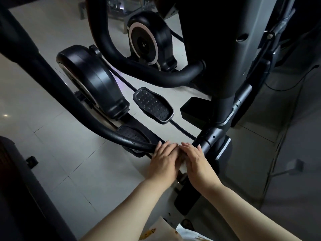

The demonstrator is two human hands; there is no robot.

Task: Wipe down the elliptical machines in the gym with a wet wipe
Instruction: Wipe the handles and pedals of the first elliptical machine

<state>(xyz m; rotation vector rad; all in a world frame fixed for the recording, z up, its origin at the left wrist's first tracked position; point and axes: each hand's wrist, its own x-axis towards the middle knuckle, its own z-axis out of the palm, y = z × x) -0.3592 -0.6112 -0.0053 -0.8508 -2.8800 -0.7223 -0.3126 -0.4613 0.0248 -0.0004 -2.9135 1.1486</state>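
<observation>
Reaching down over a pale printed garment (173, 232) at the bottom edge of the view, a person's two bare forearms stretch toward an elliptical machine (224, 101) in a dim gym. The left hand (165, 157) and right hand (194, 159) lie side by side, touching, on the low end of a black curved handlebar (97, 122), just beside the joint where it meets the machine's upright. Both hands have their fingers extended and laid across the bar, pressing rather than clenched; the thumbs are hidden underneath. A pale strip that looks like the wet wipe (182, 165) shows in the narrow gap between the two hands, most of it covered by the palms.

Just beyond the fingers sits a studded black pedal (133, 134), partly under the bar, with a second pedal (153, 105) farther back and raised. Behind them stands a rounded black flywheel housing (90, 79), and another curved handlebar (139, 73) sweeps across above. Farther off, a second flywheel (147, 42) with a silver ring stands on the light tiled floor (52, 136).
</observation>
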